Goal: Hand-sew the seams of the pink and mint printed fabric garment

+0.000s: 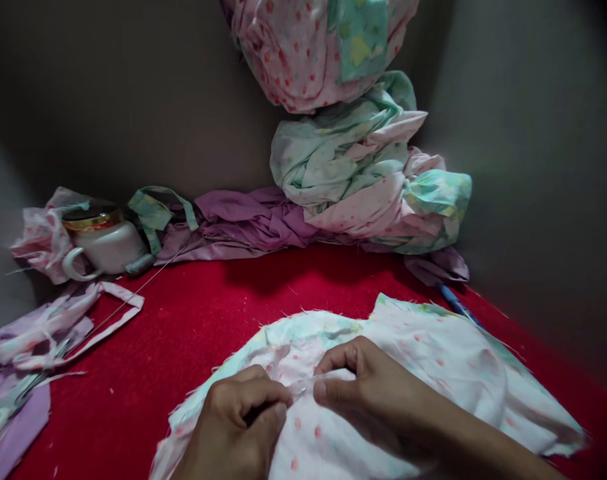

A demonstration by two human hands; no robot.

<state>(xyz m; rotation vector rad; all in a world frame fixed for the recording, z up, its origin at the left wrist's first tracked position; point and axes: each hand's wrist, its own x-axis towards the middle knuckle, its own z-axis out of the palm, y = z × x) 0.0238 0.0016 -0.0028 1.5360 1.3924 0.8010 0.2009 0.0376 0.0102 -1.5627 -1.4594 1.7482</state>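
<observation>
A pale pink dotted cloth point(433, 360) with a mint-green layer along its frayed edge lies spread on the red surface point(133, 373). Thumb and forefinger of my left hand point(248, 413) are pinched together on the cloth, beside a small shiny metal piece point(300, 391), perhaps a pin or needle. Just right of it, my right hand point(353, 380) is on the same cloth, its forefinger curled and its thumb tip close to the metal piece. Between those two fingertips the cloth seems bunched; the exact grip is hard to make out.
Bundled pink and green cloths point(353, 160) rise at the back over purple fabric point(253, 217). At the left stand a white mug point(108, 247) and a dark-lidded thing; nearer are scissors point(13, 400) on purple scraps. A blue pen point(456, 301) lies at the right.
</observation>
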